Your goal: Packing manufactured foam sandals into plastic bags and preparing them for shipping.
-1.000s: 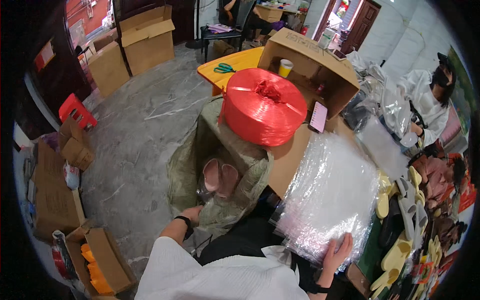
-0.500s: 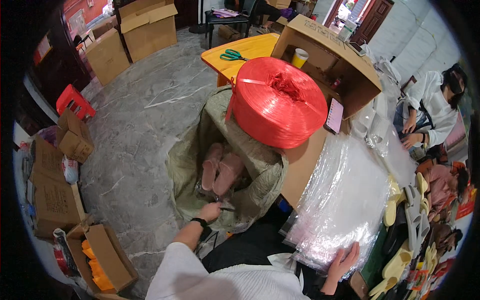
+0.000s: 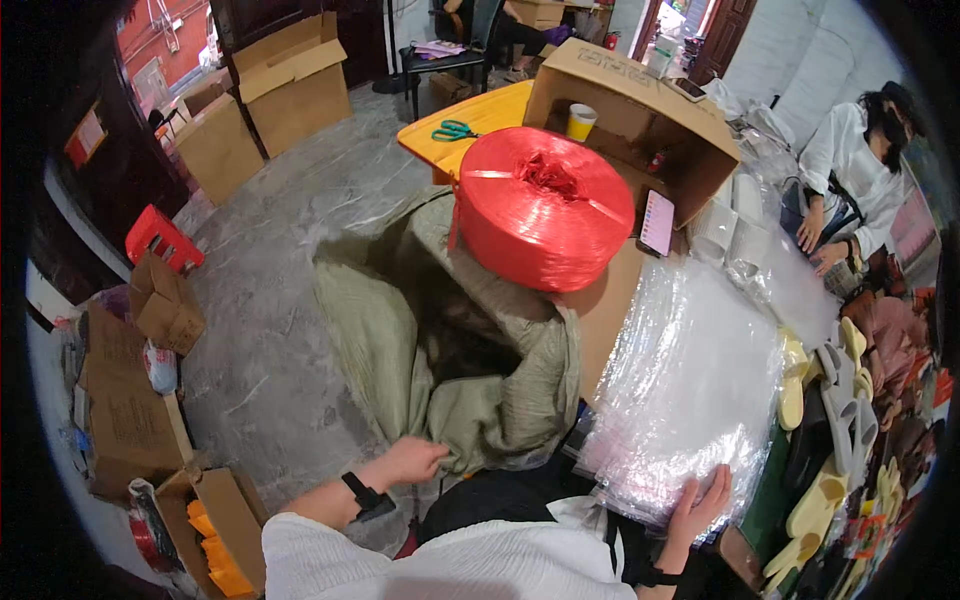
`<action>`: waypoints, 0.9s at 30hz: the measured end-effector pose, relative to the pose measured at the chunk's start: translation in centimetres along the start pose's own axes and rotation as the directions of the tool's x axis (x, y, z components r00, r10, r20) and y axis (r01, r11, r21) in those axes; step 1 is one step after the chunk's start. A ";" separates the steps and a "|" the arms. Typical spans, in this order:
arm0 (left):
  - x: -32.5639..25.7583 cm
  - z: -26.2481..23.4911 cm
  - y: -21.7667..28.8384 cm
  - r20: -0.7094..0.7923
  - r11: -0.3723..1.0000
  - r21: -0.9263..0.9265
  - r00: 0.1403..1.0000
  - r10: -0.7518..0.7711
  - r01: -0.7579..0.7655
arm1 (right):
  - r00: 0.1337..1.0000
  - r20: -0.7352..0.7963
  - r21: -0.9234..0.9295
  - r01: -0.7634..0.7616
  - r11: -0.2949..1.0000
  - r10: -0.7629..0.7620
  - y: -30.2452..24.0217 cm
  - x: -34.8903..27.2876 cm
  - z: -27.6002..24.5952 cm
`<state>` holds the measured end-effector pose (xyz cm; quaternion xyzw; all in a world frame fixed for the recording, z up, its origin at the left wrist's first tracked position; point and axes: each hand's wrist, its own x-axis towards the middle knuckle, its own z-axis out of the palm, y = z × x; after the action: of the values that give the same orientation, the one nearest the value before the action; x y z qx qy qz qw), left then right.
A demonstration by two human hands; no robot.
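Note:
A large olive-green woven sack (image 3: 375,330) stands in front of me with its mouth gaping and its inside dark. My left hand (image 3: 412,461) is closed at the sack's near rim, its fingertips pinching the fabric. To the right, a stack of clear plastic bags (image 3: 690,370) lies flat, and my right hand (image 3: 700,502) rests on its near end with fingers extended. Beyond the sack's rim sits a big roll of red plastic twine (image 3: 545,215). What lies deep in the sack cannot be made out.
Behind the roll, an open cardboard box (image 3: 640,110) holds a yellow-and-white cup (image 3: 581,122); a phone (image 3: 656,223) leans by it. Green-handled scissors (image 3: 455,131) lie on the yellow table (image 3: 425,145). Slippers (image 3: 815,500) crowd the right; another person (image 3: 850,180) sits beyond. Cartons (image 3: 130,400) line the left.
The pair of pink slippers at the sack's mouth has gone from sight. My left hand has moved down and left to the rim, and the sack's near side has folded inward. My right hand stays on the bags.

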<state>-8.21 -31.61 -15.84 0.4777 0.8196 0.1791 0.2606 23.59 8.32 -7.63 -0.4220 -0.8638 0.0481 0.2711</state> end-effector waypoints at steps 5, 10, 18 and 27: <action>-0.8 -9.8 0.2 -0.327 0.960 -0.277 0.934 -0.142 0.048 | 1.000 0.009 0.024 -0.017 1.000 0.017 0.0 -0.2 -0.4; -3.1 -18.5 -6.1 -0.085 0.751 -0.637 0.953 -0.290 0.172 | 0.999 -0.032 0.026 0.014 1.000 -0.013 0.2 -0.2 0.3; 19.6 -9.8 -15.6 -0.168 0.870 -0.043 0.855 -0.490 0.491 | 0.999 -0.042 -0.025 0.017 1.000 -0.018 0.3 0.3 -0.7; 40.7 -6.8 -19.4 0.096 0.969 0.238 0.992 -0.084 0.060 | 0.999 0.030 0.014 -0.041 0.999 0.041 -0.5 -0.1 -0.5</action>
<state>-42.29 -5.53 -31.37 0.4838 0.8370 0.0459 0.2515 23.51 7.86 -7.04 -0.4368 -0.8586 0.0663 0.2601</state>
